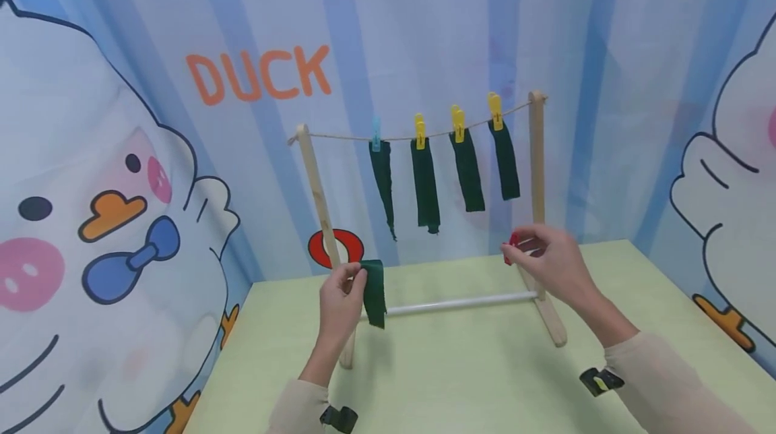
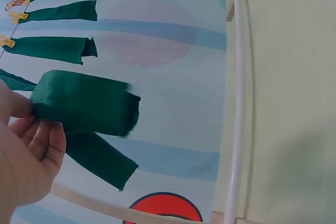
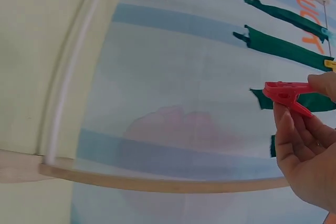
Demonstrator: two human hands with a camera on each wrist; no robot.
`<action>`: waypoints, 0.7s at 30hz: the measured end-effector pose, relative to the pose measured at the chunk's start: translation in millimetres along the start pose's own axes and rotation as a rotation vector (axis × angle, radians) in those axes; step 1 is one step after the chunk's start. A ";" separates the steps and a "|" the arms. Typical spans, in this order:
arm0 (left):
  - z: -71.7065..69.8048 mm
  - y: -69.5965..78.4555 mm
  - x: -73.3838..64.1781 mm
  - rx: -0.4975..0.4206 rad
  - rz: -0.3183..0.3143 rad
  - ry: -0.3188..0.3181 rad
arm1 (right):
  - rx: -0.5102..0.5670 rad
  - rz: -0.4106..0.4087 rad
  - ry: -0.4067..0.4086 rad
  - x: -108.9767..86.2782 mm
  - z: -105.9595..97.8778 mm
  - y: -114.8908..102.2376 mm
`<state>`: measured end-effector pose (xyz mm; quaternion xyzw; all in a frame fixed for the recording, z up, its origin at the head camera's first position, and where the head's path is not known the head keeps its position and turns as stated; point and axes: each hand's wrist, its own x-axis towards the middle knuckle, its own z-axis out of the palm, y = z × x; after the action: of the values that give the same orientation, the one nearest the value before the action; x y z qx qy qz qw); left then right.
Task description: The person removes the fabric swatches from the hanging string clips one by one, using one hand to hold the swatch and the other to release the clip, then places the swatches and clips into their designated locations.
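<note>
Green strip [image 2: 86,103], upper end pinched between left fingers [image 2: 41,141], dangling; red clothespin [image 3: 281,93], pinched by right fingers [image 3: 285,129]

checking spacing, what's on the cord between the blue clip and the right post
In the head view, three green strips hang from the cord by yellow clips between the blue clip and the right post.
</note>
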<state>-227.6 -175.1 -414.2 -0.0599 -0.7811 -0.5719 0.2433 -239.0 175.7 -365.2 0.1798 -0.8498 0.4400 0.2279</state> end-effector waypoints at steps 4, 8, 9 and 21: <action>2.7 -9.8 -9.0 -0.007 -0.074 -0.011 | -0.030 0.065 -0.005 -18.7 4.0 18.8; 5.9 -23.9 -18.6 -0.004 -0.128 -0.026 | -0.049 0.123 -0.031 -36.0 7.8 35.7; 6.8 -26.6 -20.4 -0.002 -0.137 -0.033 | -0.057 0.133 -0.039 -39.6 7.8 39.9; 11.3 -47.4 -44.0 0.034 -0.227 -0.130 | -0.265 0.222 -0.281 -82.4 -6.7 96.3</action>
<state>-210.3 -172.6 -477.5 -0.0038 -0.8066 -0.5772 0.1270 -217.7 242.6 -470.9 0.1132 -0.9381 0.3176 0.0788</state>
